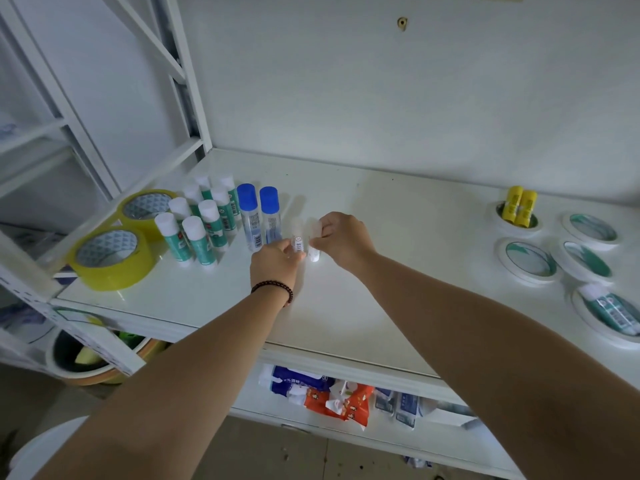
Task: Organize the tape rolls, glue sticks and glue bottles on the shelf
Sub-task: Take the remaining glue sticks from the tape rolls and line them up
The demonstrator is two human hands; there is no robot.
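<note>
Dim, bluish, even light; soft shadows, wide-angle bending at edges, slight blur.

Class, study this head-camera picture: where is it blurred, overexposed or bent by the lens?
Head view: the small white items at the left hand and right hand are blurred and washed out; the shelf glares palely beneath them; the wide lens bows the shelf frame and stretches the forearms.

Both hands' fingers grip 2 clear bottles.
</note>
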